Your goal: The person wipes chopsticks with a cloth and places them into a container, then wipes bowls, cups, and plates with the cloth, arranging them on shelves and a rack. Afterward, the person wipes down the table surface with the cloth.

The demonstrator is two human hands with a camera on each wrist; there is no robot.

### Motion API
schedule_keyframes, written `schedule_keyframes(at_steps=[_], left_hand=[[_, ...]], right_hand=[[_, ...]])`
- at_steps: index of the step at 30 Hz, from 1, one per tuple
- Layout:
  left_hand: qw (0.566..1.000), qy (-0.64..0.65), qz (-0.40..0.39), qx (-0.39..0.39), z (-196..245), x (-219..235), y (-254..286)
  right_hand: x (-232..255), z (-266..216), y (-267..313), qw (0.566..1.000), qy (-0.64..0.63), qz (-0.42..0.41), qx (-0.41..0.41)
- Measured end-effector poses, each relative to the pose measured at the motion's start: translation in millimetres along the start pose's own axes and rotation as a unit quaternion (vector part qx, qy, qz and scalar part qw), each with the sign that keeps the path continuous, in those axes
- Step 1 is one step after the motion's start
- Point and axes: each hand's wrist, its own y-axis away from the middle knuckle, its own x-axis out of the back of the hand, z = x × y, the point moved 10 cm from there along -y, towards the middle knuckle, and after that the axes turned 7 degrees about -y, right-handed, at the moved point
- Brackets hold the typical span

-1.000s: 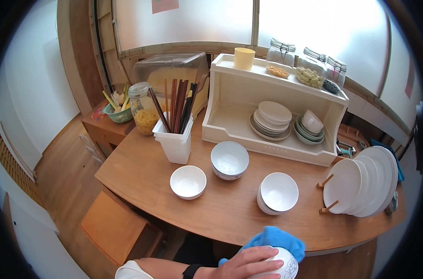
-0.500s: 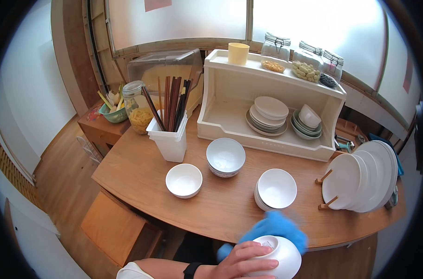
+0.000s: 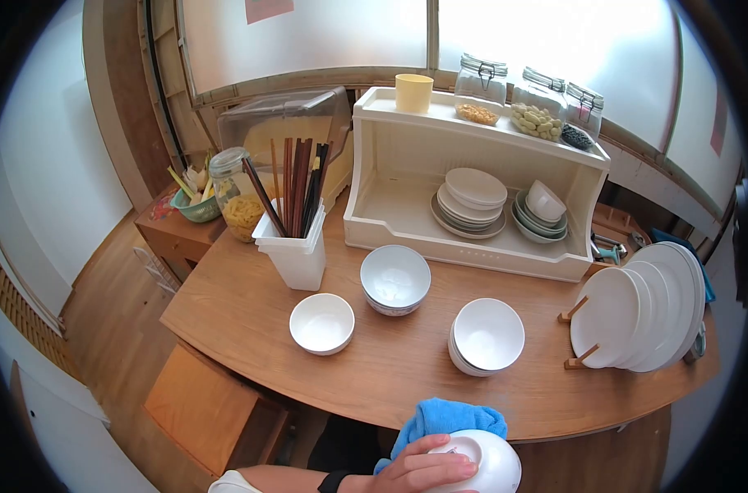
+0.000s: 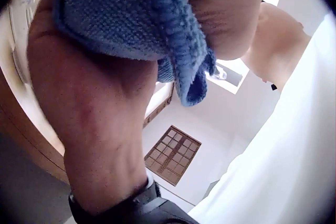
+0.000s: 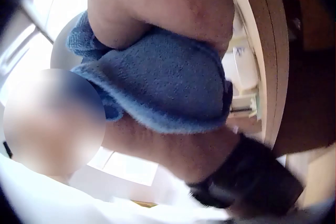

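Note:
At the front edge of the table my left hand (image 3: pixel 419 472) grips a white bowl (image 3: pixel 496 467) tilted over, its foot ring toward the camera and the fingers spread across its base. A folded blue towel (image 3: pixel 448 417) bulges out behind the bowl's far side. Bowl and left hand conceal my right hand in the head view. From the right wrist, my right hand (image 5: pixel 173 3) appears pressed around the towel, its fingertips covered. The towel also hangs between both hands in the left wrist view.
A single white bowl (image 3: pixel 321 324), a bluish bowl stack (image 3: pixel 395 278) and a white bowl stack (image 3: pixel 489 335) stand on the table (image 3: pixel 390 361). Behind are a chopstick holder (image 3: pixel 296 259) and a cream shelf (image 3: pixel 464 259); plates (image 3: pixel 608 320) lean in a rack at right.
The held bowl has turned: its flowered side showed first, now its base faces up. The towel has shifted left and lower behind it. The head view has swung slightly right.

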Motion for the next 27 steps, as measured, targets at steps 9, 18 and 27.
schedule_keyframes(at_steps=[9,18,27], left_hand=[[1.0,-0.018,0.017,0.011,-7.7,8.0,1.0],[0.999,0.025,0.035,0.028,-8.7,6.5,23.0],[0.997,0.068,0.018,0.031,-1.6,5.1,17.1]], right_hand=[[26.8,21.4,29.3,0.959,0.221,0.141,0.111],[3.5,62.0,50.7,0.741,0.604,0.294,-0.001],[-81.2,30.4,68.3,0.349,0.851,0.379,-0.104]])
